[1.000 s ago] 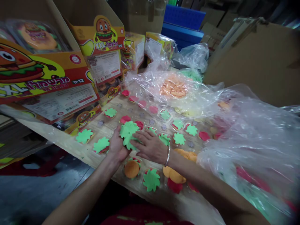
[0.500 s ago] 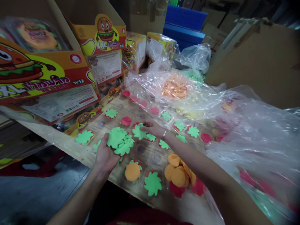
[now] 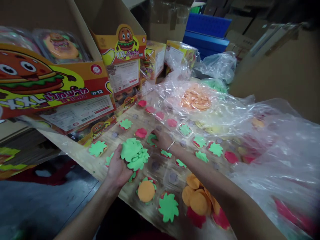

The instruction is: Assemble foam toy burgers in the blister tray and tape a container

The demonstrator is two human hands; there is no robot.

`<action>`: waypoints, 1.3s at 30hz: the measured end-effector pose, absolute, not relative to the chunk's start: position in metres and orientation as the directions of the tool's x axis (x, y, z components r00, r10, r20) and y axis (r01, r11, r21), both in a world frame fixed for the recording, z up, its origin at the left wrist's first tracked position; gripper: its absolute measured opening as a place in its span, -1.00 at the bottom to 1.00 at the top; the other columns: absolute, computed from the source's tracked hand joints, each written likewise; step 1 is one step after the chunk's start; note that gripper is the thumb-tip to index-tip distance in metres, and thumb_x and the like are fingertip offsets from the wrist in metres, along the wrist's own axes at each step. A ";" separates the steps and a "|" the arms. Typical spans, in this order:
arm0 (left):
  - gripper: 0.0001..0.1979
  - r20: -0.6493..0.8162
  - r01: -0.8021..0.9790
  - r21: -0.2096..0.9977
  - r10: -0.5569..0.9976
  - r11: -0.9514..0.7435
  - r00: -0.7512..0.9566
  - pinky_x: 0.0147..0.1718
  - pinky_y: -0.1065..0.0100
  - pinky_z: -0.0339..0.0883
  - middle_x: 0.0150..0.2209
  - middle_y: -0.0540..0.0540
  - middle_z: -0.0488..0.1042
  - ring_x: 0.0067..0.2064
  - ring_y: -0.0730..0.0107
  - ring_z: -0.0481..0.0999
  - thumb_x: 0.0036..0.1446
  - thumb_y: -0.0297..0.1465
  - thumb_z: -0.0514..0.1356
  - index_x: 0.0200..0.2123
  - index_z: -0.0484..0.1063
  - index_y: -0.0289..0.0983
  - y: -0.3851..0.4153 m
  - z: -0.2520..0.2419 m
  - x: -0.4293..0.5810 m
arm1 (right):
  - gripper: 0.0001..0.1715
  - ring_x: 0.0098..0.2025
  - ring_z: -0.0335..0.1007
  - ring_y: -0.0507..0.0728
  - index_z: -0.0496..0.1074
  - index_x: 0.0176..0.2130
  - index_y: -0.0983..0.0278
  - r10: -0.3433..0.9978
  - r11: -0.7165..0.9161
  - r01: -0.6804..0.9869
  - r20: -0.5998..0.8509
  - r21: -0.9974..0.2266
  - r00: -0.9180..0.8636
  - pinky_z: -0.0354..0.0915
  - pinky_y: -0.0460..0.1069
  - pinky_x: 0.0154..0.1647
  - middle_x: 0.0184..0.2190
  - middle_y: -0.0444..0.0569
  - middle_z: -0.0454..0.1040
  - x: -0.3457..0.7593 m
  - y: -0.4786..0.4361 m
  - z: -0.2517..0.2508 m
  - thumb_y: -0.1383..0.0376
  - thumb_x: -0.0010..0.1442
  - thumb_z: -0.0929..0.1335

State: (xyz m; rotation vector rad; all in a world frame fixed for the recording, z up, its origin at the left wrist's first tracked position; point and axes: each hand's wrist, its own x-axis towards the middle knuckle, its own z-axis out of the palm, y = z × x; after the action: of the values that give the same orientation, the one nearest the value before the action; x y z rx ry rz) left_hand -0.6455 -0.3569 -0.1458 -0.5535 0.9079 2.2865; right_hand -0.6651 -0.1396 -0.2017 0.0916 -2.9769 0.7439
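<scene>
My left hand (image 3: 120, 170) is wrapped around a stack of green leaf-shaped marshmallow pieces (image 3: 133, 154), held above the table with the thumb along its edge. Farther forward, my right hand (image 3: 162, 139) has its fingers bent down on a single green leaf-shaped piece (image 3: 151, 140), which lies over a clear plastic tray. Around both hands stand small trays with layered pieces, among them a red piece (image 3: 141, 133) and a green-topped one (image 3: 125, 124). A round orange piece (image 3: 146, 191) tops a tray near the front edge.
Orange discs (image 3: 198, 198) are heaped under my right forearm. Display boxes with burger pictures (image 3: 87, 83) line the left side. Clear plastic bags (image 3: 275, 140) spread over the right, one holding pale orange pieces (image 3: 195, 97). A large cardboard box (image 3: 277, 63) stands behind them.
My right hand has lowered the green piece onto a tray, its fingers now over it. The left hand still holds its stack. The whole view has shifted slightly.
</scene>
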 end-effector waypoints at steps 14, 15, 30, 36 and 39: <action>-0.55 -0.570 -0.713 0.446 0.442 -0.542 -0.693 -0.34 0.21 0.46 -0.36 -0.17 0.58 -0.32 0.21 0.58 0.33 -0.21 -0.14 -0.11 0.49 -0.28 -0.329 -0.138 -0.641 | -0.73 -0.32 0.26 0.05 0.32 -0.27 0.27 -0.083 0.596 -0.203 0.192 -0.777 -0.978 0.22 -0.04 -0.30 -0.34 -0.10 0.35 -0.625 -0.192 -0.149 0.36 0.01 0.44; -0.54 -0.580 -0.714 0.442 0.435 -0.543 -0.689 -0.34 0.21 0.46 -0.35 -0.18 0.58 -0.32 0.21 0.58 0.32 -0.20 -0.13 -0.09 0.48 -0.29 -0.330 -0.137 -0.641 | -0.69 -0.38 0.23 0.02 0.31 -0.25 0.27 -0.069 0.493 -0.127 0.106 -0.861 -0.992 0.19 -0.07 -0.36 -0.40 -0.15 0.32 -0.626 -0.192 -0.151 0.36 -0.01 0.45; -0.56 -0.616 -0.724 0.398 0.421 -0.563 -0.666 -0.21 0.11 0.46 -0.28 -0.23 0.57 -0.25 0.14 0.59 0.31 -0.23 -0.10 0.01 0.40 -0.38 -0.349 -0.137 -0.646 | -0.71 -0.26 0.34 0.06 0.38 -0.14 0.29 -0.103 0.325 -0.218 0.195 -0.920 -0.975 0.28 -0.02 -0.23 -0.26 -0.02 0.42 -0.638 -0.191 -0.142 0.16 0.20 0.31; -0.56 -0.560 -0.709 0.386 0.461 -0.590 -0.689 -0.15 0.07 0.45 -0.25 -0.27 0.58 -0.20 0.12 0.59 0.31 -0.25 -0.09 0.03 0.39 -0.40 -0.349 -0.143 -0.650 | -0.67 -0.22 0.33 0.11 0.40 -0.18 0.27 -0.111 0.635 -0.168 0.126 -0.754 -0.986 0.22 -0.01 -0.21 -0.26 -0.03 0.43 -0.640 -0.179 -0.151 0.22 0.05 0.44; -0.60 -0.577 -0.680 0.389 0.411 -0.622 -0.706 -0.16 0.07 0.46 -0.32 -0.24 0.57 -0.21 0.11 0.58 0.30 -0.29 -0.08 -0.05 0.43 -0.40 -0.356 -0.147 -0.655 | -0.82 -0.40 0.21 0.02 0.32 -0.39 0.28 -0.082 0.546 -0.119 0.089 -0.829 -0.993 0.14 -0.08 -0.37 -0.45 -0.15 0.32 -0.652 -0.171 -0.156 0.27 0.04 0.41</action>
State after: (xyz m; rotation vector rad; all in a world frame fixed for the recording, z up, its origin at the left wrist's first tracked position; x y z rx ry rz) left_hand -0.6551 -0.3556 -0.1466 -0.5866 0.7983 2.3019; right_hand -0.6521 -0.1713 -0.1564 0.1776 -2.7271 1.4682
